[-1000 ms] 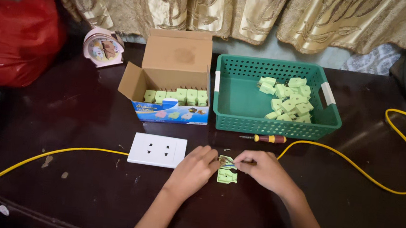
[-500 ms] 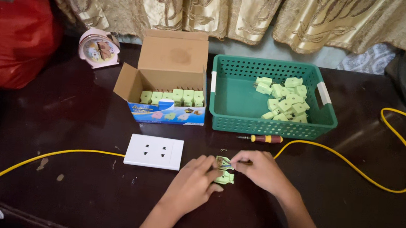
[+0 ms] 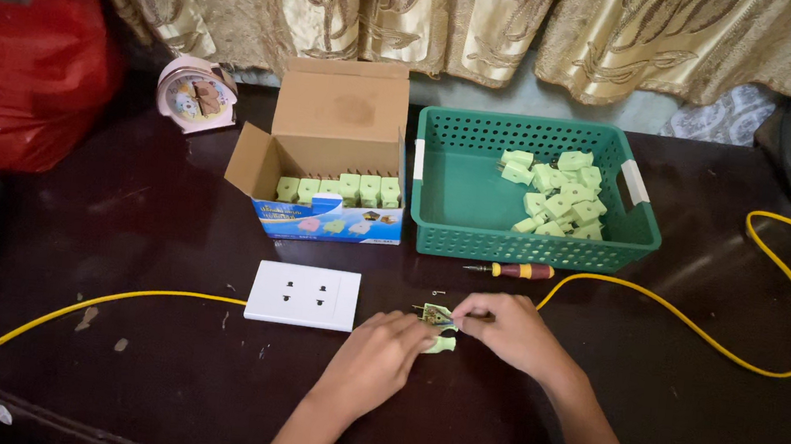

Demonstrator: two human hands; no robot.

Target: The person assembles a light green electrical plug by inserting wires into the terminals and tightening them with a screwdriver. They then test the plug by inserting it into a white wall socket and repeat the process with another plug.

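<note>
My left hand (image 3: pixel 379 357) and my right hand (image 3: pixel 509 330) meet at the table's middle front, both pinching a small light-green plug (image 3: pixel 438 320) opened up with metal parts showing. A second green piece (image 3: pixel 441 345) lies just below it, partly under my left fingers. A white socket plate (image 3: pixel 304 295) lies flat to the left of my left hand. A yellow cable (image 3: pixel 661 309) runs in from the right toward my right hand, and another stretch (image 3: pixel 93 303) leaves toward the left.
A green plastic basket (image 3: pixel 458 229) with several green plugs stands behind my hands. An open cardboard box (image 3: pixel 333 162) holds a row of green plugs. A small screwdriver (image 3: pixel 518 270) lies before the basket. A pink clock (image 3: pixel 195 93) and a red bag (image 3: pixel 24 75) sit far left.
Both hands stay on the green plug with small finger shifts. The camera view has moved slightly; the things on the table have not moved.
</note>
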